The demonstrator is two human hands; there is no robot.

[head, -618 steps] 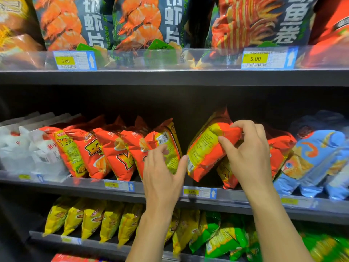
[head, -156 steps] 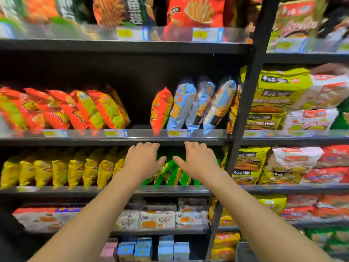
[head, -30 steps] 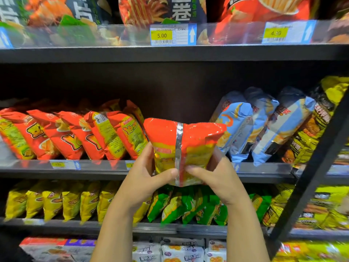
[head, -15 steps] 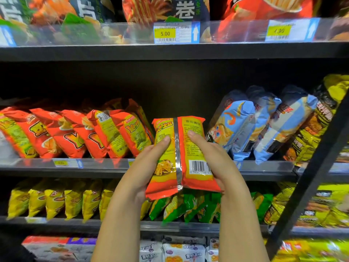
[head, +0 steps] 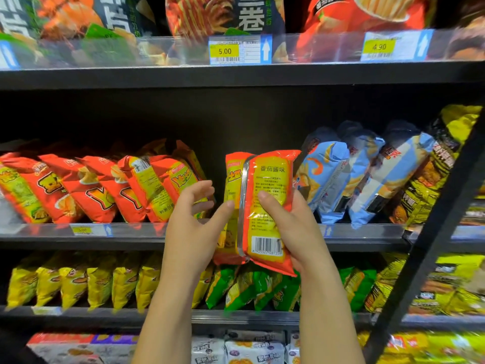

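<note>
While the bag (head: 265, 195) was held upright at chest height, just in front of the shelf (head: 367, 233), it was gripped by the right hand (head: 291, 232) alone: the thumb was laid across its printed back and the fingers were curled behind it. The left hand (head: 191, 222) was spread open just beside it, with only the thumb tip touching the bag's left edge and the fingers pointed toward the orange row (head: 105, 190). The bag's back seam and barcode were turned to the viewer. Below the hands, green bags (head: 252, 287) could be seen on a lower shelf.

The step was judged to be the return of the bag to the gap (head: 219, 153) between the orange row and the blue bags (head: 341, 177). It would be done well if the bag were first turned so that its front faced out. The leaning orange row would then be steadied or pushed aside with the open left hand, and the bag slid in bottom first. A light grip would be called for, since the soft packet could be crushed or the blue bags toppled.

Against the picture half a second earlier, the left hand had been taken off the bag, where both thumbs had been pressed to its back. The bag had been raised and shifted to the right, toward the blue bags.
</note>
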